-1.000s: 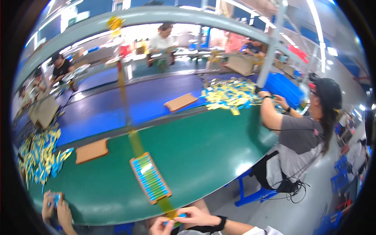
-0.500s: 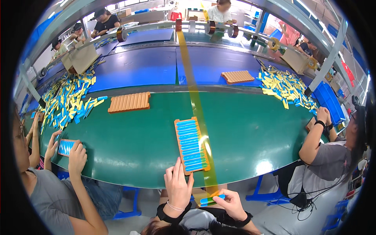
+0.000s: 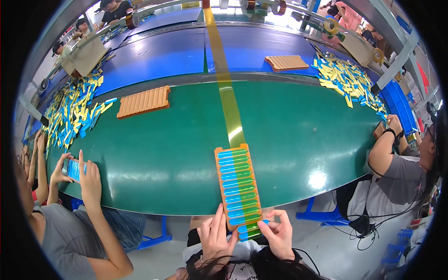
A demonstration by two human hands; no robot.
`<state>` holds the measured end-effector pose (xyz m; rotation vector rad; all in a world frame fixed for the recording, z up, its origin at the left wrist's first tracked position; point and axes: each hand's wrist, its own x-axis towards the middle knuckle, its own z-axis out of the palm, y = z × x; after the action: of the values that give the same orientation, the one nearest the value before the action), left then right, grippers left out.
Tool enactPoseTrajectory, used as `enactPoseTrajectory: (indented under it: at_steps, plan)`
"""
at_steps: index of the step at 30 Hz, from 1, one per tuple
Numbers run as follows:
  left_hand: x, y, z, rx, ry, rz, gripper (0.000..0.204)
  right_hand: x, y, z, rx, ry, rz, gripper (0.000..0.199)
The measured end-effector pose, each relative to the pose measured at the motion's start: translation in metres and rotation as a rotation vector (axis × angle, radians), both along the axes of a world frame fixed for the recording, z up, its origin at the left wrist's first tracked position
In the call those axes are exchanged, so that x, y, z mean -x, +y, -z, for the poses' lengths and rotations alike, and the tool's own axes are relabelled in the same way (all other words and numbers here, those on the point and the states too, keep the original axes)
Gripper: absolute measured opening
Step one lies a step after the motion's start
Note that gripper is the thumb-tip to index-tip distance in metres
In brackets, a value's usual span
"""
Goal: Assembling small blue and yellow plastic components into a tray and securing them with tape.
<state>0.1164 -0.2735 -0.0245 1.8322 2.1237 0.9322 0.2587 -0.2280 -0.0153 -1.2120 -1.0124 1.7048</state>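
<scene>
An orange grooved tray (image 3: 221,179) filled with a row of blue strips (image 3: 228,176) lies before me, its near end at the table's front edge. A long amber see-through tape (image 3: 228,107) comes from the far side and covers the strips' right part. My left hand (image 3: 215,235) holds the tray's near left corner, fingers along its side and thumb at its end. At the near end, my right hand (image 3: 277,233) pinches the tape's end with a blue strip (image 3: 247,232) under it. How the fingertips grip underneath is hidden.
Orange grooved trays lie at the left (image 3: 143,102) and far right (image 3: 287,62) of the green table (image 3: 186,140). Heaps of yellow and blue strips lie left (image 3: 70,112) and right (image 3: 345,81). Co-workers sit at both sides; the left one's hands (image 3: 91,182) hold another filled tray.
The tray has shifted right and toward me, under the tape, which now covers the strips' right part. My right hand has moved slightly up and right, to the tray's near end. The view has tilted down.
</scene>
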Motion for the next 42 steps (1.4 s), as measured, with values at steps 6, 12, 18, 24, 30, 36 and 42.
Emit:
enactPoseTrajectory:
  at_steps: [6,12,18,24,30,36,42]
  plan:
    - [0.001,0.015,0.004,0.064,0.091,0.073,0.066,0.008,0.007,0.006,-0.028,0.02,0.073,0.025]
    - [0.004,0.02,0.006,-0.006,0.122,0.064,0.063,0.01,0.012,0.006,-0.02,0.019,0.11,0.025]
    - [0.023,0.029,0.002,-0.184,0.183,0.201,0.061,0.009,0.014,0.006,-0.001,0.0,0.092,0.027]
    - [0.048,0.041,0.004,-0.324,0.393,0.56,0.039,0.008,0.015,0.009,-0.013,-0.009,0.112,0.028]
    - [0.051,0.045,0.0,-0.231,0.454,0.765,0.053,0.01,0.017,0.002,-0.038,-0.057,0.109,0.024]
    - [0.049,0.045,-0.009,-0.149,0.371,0.75,0.04,-0.011,0.031,-0.015,-0.428,-0.45,0.111,0.014]
    - [0.047,0.049,-0.03,-0.315,0.71,0.87,0.039,0.016,0.06,-0.051,-0.558,-0.615,-0.363,0.022]
